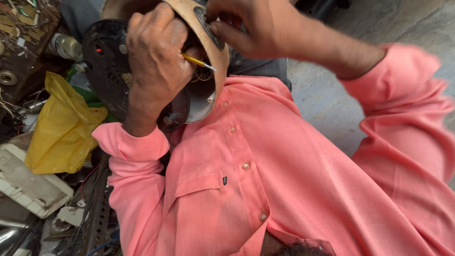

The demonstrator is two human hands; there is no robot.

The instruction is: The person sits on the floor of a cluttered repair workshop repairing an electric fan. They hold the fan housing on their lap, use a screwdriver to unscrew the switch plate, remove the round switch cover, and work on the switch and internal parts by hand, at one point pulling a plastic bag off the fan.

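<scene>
Black round motor housing (pixel 106 66) with tan cover (pixel 201 28) is steadied by the left hand (pixel 154 61), closed around a yellow-handled tool (pixel 196 61); the right hand (pixel 246 26) pinches the cover's rim and should be kept firm.

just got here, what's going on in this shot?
A person in a pink shirt holds a round black motor housing with a tan shell against their chest. The left hand grips the housing and a thin yellow-handled tool pointing into the shell. The right hand pinches at the shell's rim. A yellow plastic bag and scrap parts lie beside them.
</scene>
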